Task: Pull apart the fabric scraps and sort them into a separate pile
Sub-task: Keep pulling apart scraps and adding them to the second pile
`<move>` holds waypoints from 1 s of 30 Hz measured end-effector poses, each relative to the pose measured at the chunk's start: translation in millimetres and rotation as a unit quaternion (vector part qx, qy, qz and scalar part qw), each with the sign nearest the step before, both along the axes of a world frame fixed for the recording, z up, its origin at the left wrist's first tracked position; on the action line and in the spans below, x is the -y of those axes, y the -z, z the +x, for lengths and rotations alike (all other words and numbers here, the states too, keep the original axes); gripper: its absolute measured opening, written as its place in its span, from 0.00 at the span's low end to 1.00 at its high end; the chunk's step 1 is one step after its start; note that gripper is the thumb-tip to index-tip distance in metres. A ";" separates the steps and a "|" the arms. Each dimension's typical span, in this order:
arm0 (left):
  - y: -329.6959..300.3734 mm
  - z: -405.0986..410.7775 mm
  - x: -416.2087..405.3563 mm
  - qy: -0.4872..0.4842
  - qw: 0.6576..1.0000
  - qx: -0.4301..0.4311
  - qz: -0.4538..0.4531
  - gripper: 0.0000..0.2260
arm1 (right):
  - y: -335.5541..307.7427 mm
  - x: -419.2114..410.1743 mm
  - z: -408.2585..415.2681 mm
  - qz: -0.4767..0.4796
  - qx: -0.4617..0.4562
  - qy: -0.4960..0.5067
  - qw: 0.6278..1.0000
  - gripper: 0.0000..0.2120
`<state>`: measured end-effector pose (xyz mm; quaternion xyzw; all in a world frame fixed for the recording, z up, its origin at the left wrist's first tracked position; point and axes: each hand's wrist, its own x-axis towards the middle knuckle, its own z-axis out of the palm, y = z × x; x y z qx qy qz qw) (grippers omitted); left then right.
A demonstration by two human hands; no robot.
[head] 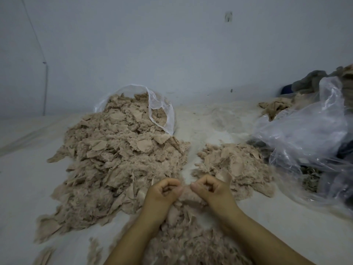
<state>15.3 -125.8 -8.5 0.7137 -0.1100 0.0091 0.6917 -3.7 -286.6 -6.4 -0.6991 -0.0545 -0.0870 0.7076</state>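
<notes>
A: Where is the scrap being worked on?

B: Low in the centre of the frame. The left hand (163, 190) and the right hand (209, 189) are side by side, thumbs nearly touching, and each has its fingers (169, 181) curled over to pinch the top edge of one fuzzy beige fabric scrap (186, 196). The scrap hangs down between the wrists into more loose scraps at the bottom edge.

A: And the piles?

B: The large pile (118, 159) fills the left and centre, spilling out of a clear plastic bag (162, 111) at its upper end. A smaller pile (233, 165) lies right of centre, just beyond the right hand. Both rest on a pale surface (200, 123).

A: What can't you make out?

B: The fingertips are tucked behind the knuckles, so the exact grip is hidden. At the right edge a crumpled plastic bag (305, 134) veils dark contents I cannot identify, and the cloth heap (313, 81) behind it is cut off by the frame.
</notes>
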 end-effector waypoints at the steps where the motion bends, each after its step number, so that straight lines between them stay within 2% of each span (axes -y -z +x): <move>1: -0.3 0.4 -0.2 -0.010 1.000 -0.002 -0.006 0.06 | -0.6 1.8 1.0 -0.002 0.011 0.019 1.000 0.07; 5: -1.1 -2.6 2.3 0.016 0.999 -0.022 -0.029 0.04 | -2.2 1.5 -0.9 -0.036 0.056 -0.012 0.998 0.06; 7: -0.6 -3.8 3.3 0.038 0.998 -0.032 -0.037 0.09 | -1.1 -2.1 -2.1 -0.043 0.064 -0.030 0.997 0.07; 10: -1.0 -4.0 3.8 0.033 0.999 0.006 0.015 0.05 | 1.6 -2.8 -0.8 0.019 0.042 -0.012 0.999 0.06; 13: -2.6 -6.8 6.6 0.055 0.997 0.011 0.053 0.10 | 2.6 2.7 1.4 0.056 0.007 0.008 0.998 0.04; 15: -2.2 -7.1 7.4 0.044 0.996 0.017 0.072 0.12 | 1.2 2.3 -0.3 0.078 -0.008 -0.016 0.997 0.03; 17: -2.7 -7.4 7.9 0.038 0.997 0.013 0.067 0.11 | -0.6 -0.7 -2.8 0.097 -0.019 -0.039 0.994 0.06; 19: -5.1 -7.9 7.2 0.038 0.999 -0.008 0.026 0.08 | -0.3 -2.2 -2.8 0.110 -0.022 -0.039 0.993 0.08; 23: -10.5 -6.9 3.3 0.027 0.991 -0.067 -0.116 0.05 | 1.9 1.8 0.3 0.076 -0.009 -0.012 0.997 0.05; 25: -11.5 -7.0 3.2 0.038 0.983 -0.087 -0.154 0.06 | 2.7 0.8 0.7 0.045 0.005 -0.010 0.999 0.08; 28: -10.7 -7.5 4.4 0.046 0.986 -0.077 -0.142 0.08 | 4.5 -2.6 -1.1 -0.047 0.026 0.000 0.999 0.16; 30: -9.0 -7.7 4.7 0.042 0.992 -0.059 -0.101 0.13 | 3.5 -2.6 -2.8 -0.087 0.041 0.000 0.995 0.18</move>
